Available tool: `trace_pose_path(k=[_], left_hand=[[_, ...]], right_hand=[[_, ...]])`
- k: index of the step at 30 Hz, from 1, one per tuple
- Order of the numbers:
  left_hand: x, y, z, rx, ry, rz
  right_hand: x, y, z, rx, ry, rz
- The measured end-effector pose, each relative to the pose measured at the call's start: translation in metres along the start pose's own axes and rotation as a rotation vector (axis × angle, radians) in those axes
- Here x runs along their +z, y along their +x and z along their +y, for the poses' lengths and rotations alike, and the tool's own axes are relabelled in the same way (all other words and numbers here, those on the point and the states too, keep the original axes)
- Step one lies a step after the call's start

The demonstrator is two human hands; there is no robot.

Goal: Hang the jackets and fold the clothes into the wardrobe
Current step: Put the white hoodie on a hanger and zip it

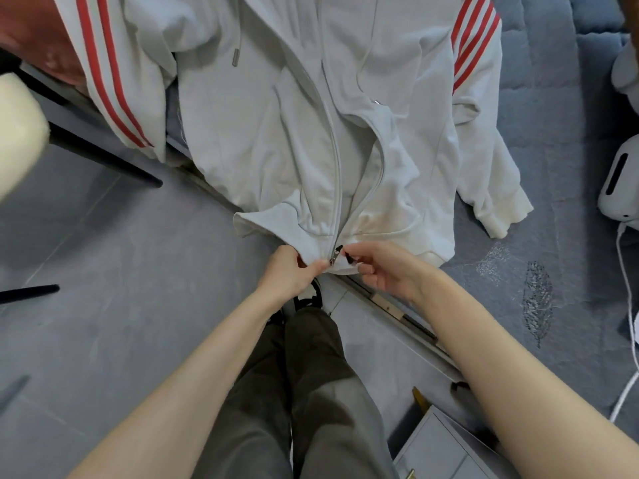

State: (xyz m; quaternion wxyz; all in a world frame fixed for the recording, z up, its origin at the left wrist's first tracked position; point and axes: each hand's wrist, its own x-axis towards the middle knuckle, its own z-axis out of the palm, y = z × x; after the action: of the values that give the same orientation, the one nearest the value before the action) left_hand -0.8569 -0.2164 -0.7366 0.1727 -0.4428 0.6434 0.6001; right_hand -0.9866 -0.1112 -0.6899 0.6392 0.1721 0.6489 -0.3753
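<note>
- Head view: looking straight down on a pale grey zip-up hooded jacket with red stripes down the sleeves (311, 115), lying front-up across a bed with a blue-grey quilted cover (560, 150), the hem reaching past the bed's near edge.
- Holding the hem just left of the zip with the left hand (290, 271), grip closed, fingers curled round a fold of the fabric.
- Pinching the hem just right of the zip with the right hand (383, 267), grip tight between thumb and forefinger, the other fingers loosely curled.
- Framing the small dark metal zip slider (334, 253) between the two hands at the very bottom of the zip, with the zip's two sides gaping apart above it.
- Showing one striped sleeve hanging off the bed's edge at upper left, the other sleeve lying spread on the cover at right.
- Standing on a grey tiled floor (121, 271) in dark olive trousers (311, 375), close against the bed edge.
- Showing black chair legs (103, 157) at left, and a white rounded device (619, 184) with a white cable (626, 288) at the right edge.
</note>
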Motion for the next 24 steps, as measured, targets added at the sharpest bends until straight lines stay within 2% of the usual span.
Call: trace_pose_path(k=[5,9,11,14,17,19,22,24], left_hand=[[-0.006,-0.003,-0.002,-0.013,-0.098,-0.012],[-0.011,-0.009,-0.017,-0.056,-0.053,-0.099],[-0.01,-0.015,-0.032,-0.098,0.0,-0.08],[-0.009,-0.016,-0.043,-0.146,0.013,0.001],[-0.012,-0.014,-0.04,-0.184,0.06,-0.006],[-0.016,-0.016,-0.033,-0.157,0.258,0.006],[-0.018,-0.016,-0.014,0.009,0.637,0.249],[-0.012,-0.011,0.006,0.106,0.731,0.294]], right_hand=[[0.008,0.002,-0.014,0.088,-0.041,-0.002],[0.004,0.003,-0.029,0.066,0.249,-0.043],[0.002,0.003,-0.041,0.004,0.235,0.002],[0.011,0.005,-0.047,-0.08,0.04,0.069],[0.021,0.004,-0.045,-0.15,-0.305,0.138],[0.024,0.0,-0.047,-0.21,-0.491,0.135],[0.024,-0.009,-0.053,-0.259,-0.679,0.099],[0.021,-0.014,-0.059,-0.267,-0.753,0.089]])
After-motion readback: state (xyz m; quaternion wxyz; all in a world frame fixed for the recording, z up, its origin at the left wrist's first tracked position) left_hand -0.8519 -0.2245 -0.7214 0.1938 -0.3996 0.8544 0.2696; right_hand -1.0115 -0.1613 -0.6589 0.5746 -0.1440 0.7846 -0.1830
